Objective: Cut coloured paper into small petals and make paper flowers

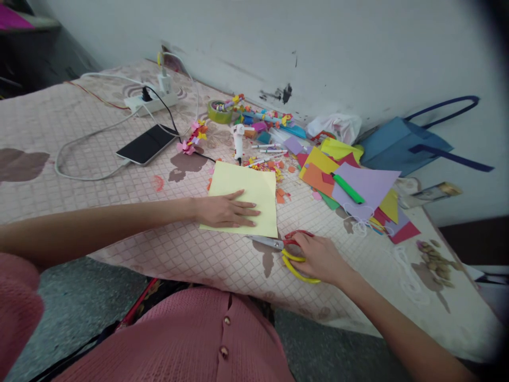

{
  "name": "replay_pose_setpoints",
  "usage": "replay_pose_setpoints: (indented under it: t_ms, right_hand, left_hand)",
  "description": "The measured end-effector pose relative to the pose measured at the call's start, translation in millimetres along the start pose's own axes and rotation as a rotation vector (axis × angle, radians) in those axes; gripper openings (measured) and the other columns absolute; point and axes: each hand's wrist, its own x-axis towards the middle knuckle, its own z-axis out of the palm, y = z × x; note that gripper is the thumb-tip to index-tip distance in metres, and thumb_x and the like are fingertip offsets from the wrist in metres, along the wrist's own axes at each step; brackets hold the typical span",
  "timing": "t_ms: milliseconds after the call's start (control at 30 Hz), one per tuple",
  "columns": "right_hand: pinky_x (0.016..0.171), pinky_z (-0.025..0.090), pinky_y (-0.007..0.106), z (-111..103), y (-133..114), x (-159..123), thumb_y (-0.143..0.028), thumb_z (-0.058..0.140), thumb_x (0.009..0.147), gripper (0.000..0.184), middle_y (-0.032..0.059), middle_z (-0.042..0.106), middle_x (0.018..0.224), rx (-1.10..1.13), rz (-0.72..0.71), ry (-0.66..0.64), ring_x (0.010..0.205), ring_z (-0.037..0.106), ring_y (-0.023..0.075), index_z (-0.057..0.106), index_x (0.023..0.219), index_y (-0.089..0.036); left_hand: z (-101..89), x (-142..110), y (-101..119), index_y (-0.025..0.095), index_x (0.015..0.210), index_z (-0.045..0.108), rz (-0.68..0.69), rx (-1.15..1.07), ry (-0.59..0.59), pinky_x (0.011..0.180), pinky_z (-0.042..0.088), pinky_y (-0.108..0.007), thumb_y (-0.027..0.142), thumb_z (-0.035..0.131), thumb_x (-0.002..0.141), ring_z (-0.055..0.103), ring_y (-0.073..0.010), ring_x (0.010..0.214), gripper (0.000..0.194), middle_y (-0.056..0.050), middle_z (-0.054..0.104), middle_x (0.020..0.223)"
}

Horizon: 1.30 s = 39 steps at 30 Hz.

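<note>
A pale yellow sheet of paper (248,193) lies flat on the table with its pink checked cloth (95,159). My left hand (225,211) rests on the sheet's near left part, fingers stretched flat and together. My right hand (318,257) lies on the cloth to the right of the sheet. Its fingers are curled around the red and yellow handles of a pair of scissors (284,248). The blades point left toward the sheet's near right corner.
A stack of coloured papers (358,185) with a green marker (348,188) lies at right. A glue gun (237,140), tape roll (218,111), pens and paper scraps sit behind. A phone (147,144), power strip (151,102), and blue bag (401,146) stand around.
</note>
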Motion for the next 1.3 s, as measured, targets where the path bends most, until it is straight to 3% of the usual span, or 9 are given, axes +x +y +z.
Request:
replay_pose_setpoints:
  t_ms: [200, 433, 600, 867, 1167, 1300]
  right_hand:
    - [0.06, 0.042, 0.03, 1, 2, -2, -0.041, 0.055, 0.08, 0.029, 0.0061, 0.068, 0.085, 0.021, 0.013, -0.017, 0.073, 0.064, 0.0221, 0.051, 0.1, -0.019]
    - [0.06, 0.042, 0.03, 1, 2, -2, -0.041, 0.056, 0.079, 0.03, 0.0056, 0.068, 0.087, 0.01, 0.018, -0.022, 0.072, 0.065, 0.022, 0.05, 0.097, -0.019]
    - [0.061, 0.042, 0.031, 1, 3, -3, -0.043, 0.056, 0.079, 0.031, 0.0057, 0.068, 0.085, 0.001, 0.021, -0.038, 0.073, 0.065, 0.0227, 0.051, 0.098, -0.018]
    - [0.059, 0.041, 0.029, 0, 3, -1, -0.039, 0.057, 0.078, 0.027, 0.0055, 0.067, 0.085, 0.012, -0.01, -0.002, 0.07, 0.064, 0.0207, 0.051, 0.095, -0.019]
    - [0.058, 0.04, 0.03, 0, 5, -2, -0.042, 0.057, 0.078, 0.03, 0.0058, 0.068, 0.086, 0.007, -0.009, -0.015, 0.07, 0.064, 0.0216, 0.051, 0.096, -0.019]
    - [0.06, 0.041, 0.03, -1, 5, -3, -0.042, 0.057, 0.078, 0.031, 0.0053, 0.068, 0.089, 0.032, 0.006, -0.037, 0.073, 0.064, 0.022, 0.05, 0.098, -0.019]
  left_hand:
    - [-8.5, -1, 9, 0.028, 0.141, 0.033, 0.02, -0.007, -0.005, 0.113, -0.01, -0.045, 0.028, 0.033, 0.095, 0.014, -0.0193, 0.141, 0.046, -0.002, 0.03, 0.149]
    - [1.6, -10, 16, 0.032, 0.143, 0.026, 0.03, -0.102, 0.038, 0.115, -0.006, -0.042, 0.039, 0.047, 0.09, 0.026, -0.0201, 0.138, 0.058, -0.001, 0.035, 0.147]
    - [-4.5, -9, 14, 0.03, 0.144, 0.025, 0.033, -0.103, -0.003, 0.114, -0.007, -0.041, 0.033, 0.039, 0.094, 0.024, -0.0189, 0.139, 0.052, -0.002, 0.034, 0.147]
    - [-7.8, -2, 1, 0.038, 0.137, 0.038, 0.01, -0.16, 0.007, 0.114, -0.008, -0.039, 0.031, 0.043, 0.092, 0.029, -0.0163, 0.137, 0.046, 0.003, 0.042, 0.143]
    - [-6.1, -4, -1, 0.033, 0.144, 0.023, 0.033, -0.051, -0.069, 0.112, -0.015, -0.04, 0.029, 0.033, 0.094, 0.017, -0.0158, 0.141, 0.051, 0.003, 0.03, 0.149]
    - [-7.5, -4, -1, 0.035, 0.143, 0.024, 0.015, -0.06, -0.09, 0.112, -0.015, -0.038, 0.033, 0.031, 0.094, 0.016, -0.015, 0.141, 0.049, 0.004, 0.028, 0.15]
